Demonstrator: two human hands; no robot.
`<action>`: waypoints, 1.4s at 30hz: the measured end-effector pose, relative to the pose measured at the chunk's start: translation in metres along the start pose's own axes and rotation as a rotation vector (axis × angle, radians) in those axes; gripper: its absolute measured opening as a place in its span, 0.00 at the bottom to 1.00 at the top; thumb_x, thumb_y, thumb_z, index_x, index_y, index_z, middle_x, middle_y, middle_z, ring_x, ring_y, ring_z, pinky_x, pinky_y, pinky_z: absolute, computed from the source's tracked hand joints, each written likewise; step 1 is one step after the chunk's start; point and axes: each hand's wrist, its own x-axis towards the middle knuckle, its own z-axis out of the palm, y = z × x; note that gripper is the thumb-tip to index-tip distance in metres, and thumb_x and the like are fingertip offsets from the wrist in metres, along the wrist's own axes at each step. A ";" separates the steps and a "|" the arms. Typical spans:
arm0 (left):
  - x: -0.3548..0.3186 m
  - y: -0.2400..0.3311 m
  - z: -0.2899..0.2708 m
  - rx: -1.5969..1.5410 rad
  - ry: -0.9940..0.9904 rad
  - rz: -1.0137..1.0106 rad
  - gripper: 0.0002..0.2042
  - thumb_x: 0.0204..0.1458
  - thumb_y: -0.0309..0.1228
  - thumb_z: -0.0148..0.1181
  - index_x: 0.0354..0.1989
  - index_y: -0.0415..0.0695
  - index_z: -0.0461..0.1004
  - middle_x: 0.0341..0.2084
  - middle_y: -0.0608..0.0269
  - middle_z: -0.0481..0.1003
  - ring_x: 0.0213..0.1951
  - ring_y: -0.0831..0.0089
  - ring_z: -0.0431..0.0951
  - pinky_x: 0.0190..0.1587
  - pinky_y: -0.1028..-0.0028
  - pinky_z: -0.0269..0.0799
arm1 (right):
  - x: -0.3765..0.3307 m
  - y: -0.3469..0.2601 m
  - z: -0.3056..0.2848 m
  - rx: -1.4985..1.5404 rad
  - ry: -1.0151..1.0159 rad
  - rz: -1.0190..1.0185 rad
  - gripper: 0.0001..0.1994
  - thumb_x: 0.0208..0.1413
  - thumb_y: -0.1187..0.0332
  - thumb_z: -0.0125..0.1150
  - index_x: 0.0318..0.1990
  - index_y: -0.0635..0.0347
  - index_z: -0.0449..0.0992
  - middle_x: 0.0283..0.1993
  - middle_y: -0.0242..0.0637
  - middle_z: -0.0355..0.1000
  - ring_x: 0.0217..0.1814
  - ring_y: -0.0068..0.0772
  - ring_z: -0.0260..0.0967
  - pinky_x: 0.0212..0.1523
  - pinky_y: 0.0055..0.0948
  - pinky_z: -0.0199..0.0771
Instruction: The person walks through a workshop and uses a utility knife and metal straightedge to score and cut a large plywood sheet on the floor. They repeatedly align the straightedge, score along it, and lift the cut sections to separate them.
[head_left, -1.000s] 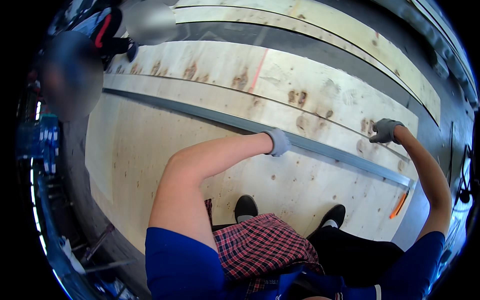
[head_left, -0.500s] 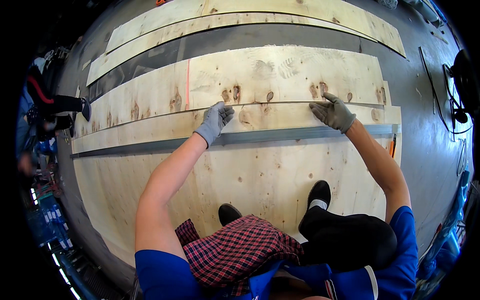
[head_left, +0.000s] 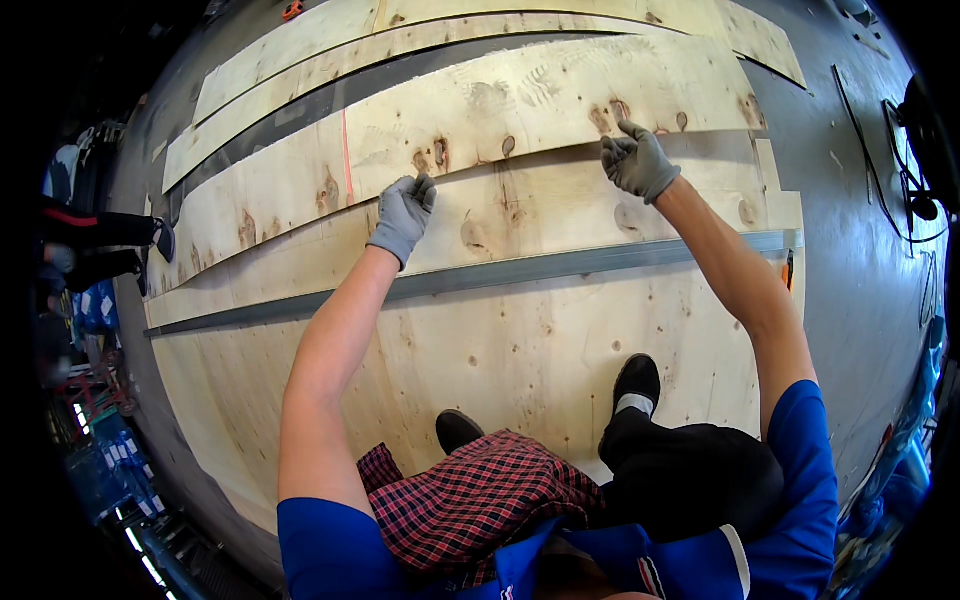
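A long pale plywood strip with dark knots and a red line lies slanted across the boards in front of me. Its near edge appears raised at the right, with shadow beneath. My gloved left hand is closed at that near edge, right of the red line. Farther right, my gloved right hand has its fingers curled at the same edge, thumb over the wood. Exactly how the fingertips grip is partly hidden. Under the strip is a wider plywood sheet, crossed by a grey metal straightedge.
My shoes stand on the plywood nearest me. More plywood strips lie beyond on the grey floor. An orange-handled tool sits by the straightedge's right end. Another person's leg and shoe are at the left. Black cable lies right.
Both hands have moved away from me and slightly left, fingers more curled. The knotted strip has moved with them, its right part swinging farther away and uncovering more of the sheet below.
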 end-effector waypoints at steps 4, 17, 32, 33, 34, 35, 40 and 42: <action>0.015 0.039 0.037 0.003 -0.028 -0.021 0.10 0.57 0.29 0.47 0.37 0.35 0.70 0.32 0.56 0.75 0.34 0.67 0.77 0.37 0.72 0.78 | 0.008 -0.030 0.059 -0.107 -0.141 -0.051 0.18 0.55 0.55 0.58 0.31 0.65 0.72 0.29 0.38 0.75 0.24 0.29 0.72 0.28 0.25 0.78; -0.068 0.012 0.011 0.527 -0.043 -0.167 0.08 0.58 0.32 0.49 0.40 0.42 0.70 0.39 0.59 0.76 0.35 0.74 0.76 0.36 0.77 0.75 | -0.056 0.132 0.050 -1.805 -0.118 -0.255 0.35 0.49 0.55 0.55 0.60 0.72 0.58 0.34 0.46 0.74 0.31 0.34 0.73 0.36 0.30 0.73; -0.058 -0.020 0.030 0.171 0.249 0.037 0.07 0.54 0.36 0.54 0.35 0.48 0.69 0.26 0.64 0.77 0.27 0.74 0.78 0.26 0.76 0.75 | -0.026 0.100 0.005 0.296 -0.171 0.126 0.17 0.57 0.61 0.53 0.42 0.69 0.72 0.32 0.44 0.77 0.32 0.35 0.76 0.37 0.30 0.80; -0.058 -0.021 0.029 0.164 0.259 0.035 0.07 0.54 0.37 0.54 0.35 0.48 0.70 0.26 0.64 0.77 0.27 0.74 0.78 0.26 0.76 0.75 | -0.021 0.097 0.004 0.297 -0.160 0.108 0.17 0.56 0.61 0.54 0.42 0.69 0.72 0.32 0.43 0.77 0.32 0.35 0.76 0.37 0.30 0.81; -0.058 -0.022 0.028 0.166 0.259 0.040 0.07 0.54 0.37 0.54 0.35 0.48 0.71 0.25 0.64 0.76 0.27 0.74 0.78 0.27 0.76 0.75 | -0.013 0.095 0.000 0.312 -0.104 0.069 0.17 0.55 0.60 0.55 0.41 0.68 0.73 0.32 0.42 0.77 0.31 0.35 0.76 0.35 0.30 0.81; -0.060 -0.022 0.022 0.165 0.271 0.050 0.07 0.54 0.37 0.54 0.35 0.47 0.71 0.25 0.64 0.76 0.27 0.74 0.78 0.27 0.76 0.75 | -0.008 0.095 -0.001 0.323 -0.063 0.098 0.16 0.53 0.60 0.57 0.40 0.67 0.73 0.32 0.40 0.77 0.30 0.35 0.76 0.35 0.30 0.81; -0.066 -0.023 0.016 0.232 0.327 0.042 0.09 0.52 0.38 0.56 0.35 0.47 0.70 0.27 0.64 0.74 0.28 0.72 0.76 0.28 0.74 0.75 | 0.007 0.092 -0.009 0.323 -0.041 0.122 0.14 0.53 0.60 0.59 0.36 0.65 0.75 0.29 0.38 0.77 0.28 0.33 0.75 0.32 0.29 0.79; -0.057 -0.030 0.012 0.243 0.364 0.102 0.10 0.52 0.38 0.56 0.36 0.47 0.69 0.28 0.64 0.72 0.29 0.72 0.76 0.29 0.73 0.75 | 0.011 0.088 -0.007 0.205 -0.145 -0.035 0.14 0.54 0.60 0.58 0.37 0.64 0.75 0.29 0.37 0.77 0.28 0.32 0.75 0.32 0.29 0.79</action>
